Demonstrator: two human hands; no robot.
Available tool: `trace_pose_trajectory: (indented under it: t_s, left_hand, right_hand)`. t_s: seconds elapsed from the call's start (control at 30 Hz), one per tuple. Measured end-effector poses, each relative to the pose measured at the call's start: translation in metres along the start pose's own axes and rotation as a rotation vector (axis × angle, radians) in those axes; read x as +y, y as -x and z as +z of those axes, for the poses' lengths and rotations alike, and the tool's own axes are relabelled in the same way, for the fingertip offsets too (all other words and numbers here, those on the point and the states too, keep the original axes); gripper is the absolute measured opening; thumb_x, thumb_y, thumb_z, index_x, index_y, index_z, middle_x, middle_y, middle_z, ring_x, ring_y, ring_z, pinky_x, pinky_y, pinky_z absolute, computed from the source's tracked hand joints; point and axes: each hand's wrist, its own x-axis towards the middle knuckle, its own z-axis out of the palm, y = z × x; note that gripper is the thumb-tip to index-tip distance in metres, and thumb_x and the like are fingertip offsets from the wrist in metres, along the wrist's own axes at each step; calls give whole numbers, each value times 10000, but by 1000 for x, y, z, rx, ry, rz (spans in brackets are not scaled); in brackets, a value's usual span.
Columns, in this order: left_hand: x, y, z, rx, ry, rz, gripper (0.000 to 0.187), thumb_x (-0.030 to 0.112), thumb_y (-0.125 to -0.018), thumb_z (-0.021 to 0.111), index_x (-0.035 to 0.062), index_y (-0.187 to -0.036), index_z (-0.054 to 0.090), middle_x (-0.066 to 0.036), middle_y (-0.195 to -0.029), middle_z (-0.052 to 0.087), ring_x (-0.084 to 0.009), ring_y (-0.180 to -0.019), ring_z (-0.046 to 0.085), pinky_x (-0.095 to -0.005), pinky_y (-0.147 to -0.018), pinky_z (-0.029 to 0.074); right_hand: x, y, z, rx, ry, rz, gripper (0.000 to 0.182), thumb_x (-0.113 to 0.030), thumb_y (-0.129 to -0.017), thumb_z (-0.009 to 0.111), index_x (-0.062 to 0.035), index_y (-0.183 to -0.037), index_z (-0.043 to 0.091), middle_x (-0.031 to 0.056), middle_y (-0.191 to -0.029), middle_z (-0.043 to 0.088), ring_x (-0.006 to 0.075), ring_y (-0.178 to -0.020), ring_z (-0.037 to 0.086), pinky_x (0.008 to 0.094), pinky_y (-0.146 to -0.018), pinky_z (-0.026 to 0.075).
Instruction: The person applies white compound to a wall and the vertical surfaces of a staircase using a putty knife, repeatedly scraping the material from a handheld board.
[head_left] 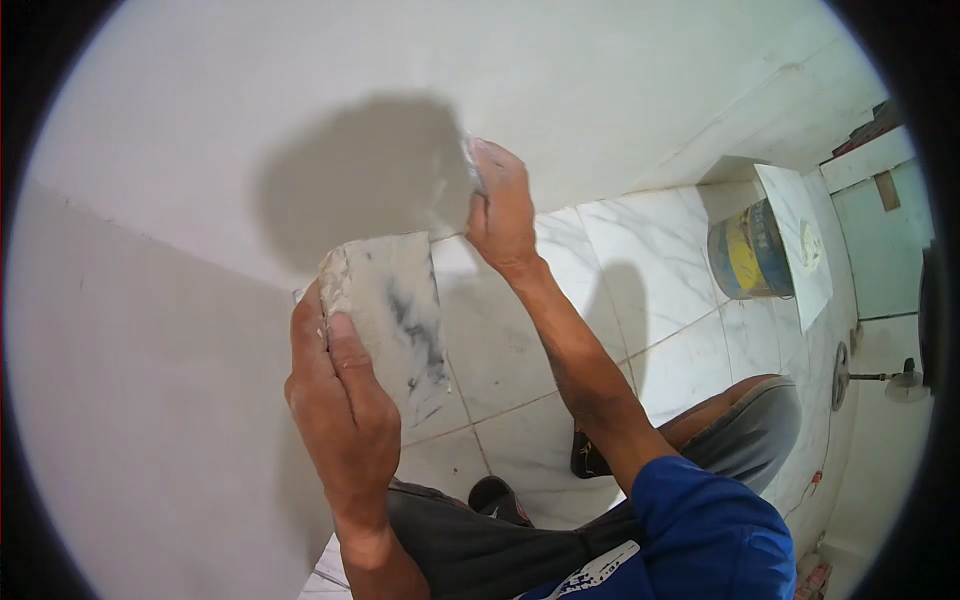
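Observation:
My left hand [345,400] grips a flat board [395,310] by its left edge, thumb on top. Whitish paste coats the board, thickest along its upper left edge, with dark smears toward the right. My right hand [503,205] is closed around a thin, pale tool [472,165] held against or very near the white wall [560,90]. Most of that tool is hidden by my fingers, and its far edge is hard to make out. A dark shadow falls on the wall beside it.
A blue and yellow bucket [750,250] stands on the tiled floor [520,440] at right, with a white panel [800,245] over its top carrying a lump of paste. Farther right is a fan-like object [842,376]. My bent legs and sandals are below.

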Motion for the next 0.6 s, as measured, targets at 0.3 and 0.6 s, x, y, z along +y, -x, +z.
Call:
trace_pose_trajectory:
  t_s: [0.3, 0.6]
  left_hand:
    - [2, 5, -6, 6, 18, -40, 352, 150, -1048, 370, -41, -1289, 540, -161, -1154, 634, -226, -1041, 590, -326, -943, 449]
    - [-3, 2, -3, 22, -22, 45, 347, 128, -1043, 358, -57, -1279, 532, -181, -1081, 659, -233, -959, 625, -327, -868, 482]
  right_hand:
    - [71, 26, -7, 423, -160, 934, 440, -103, -977, 443, 142, -1340, 396, 284, -1232, 469, 419, -1184, 461, 431, -1042, 369]
    - [0, 61, 72, 165, -67, 191, 626, 159, -773, 486, 74, -1390, 426, 260, -1331, 459, 438, -1228, 449, 452, -1092, 350]
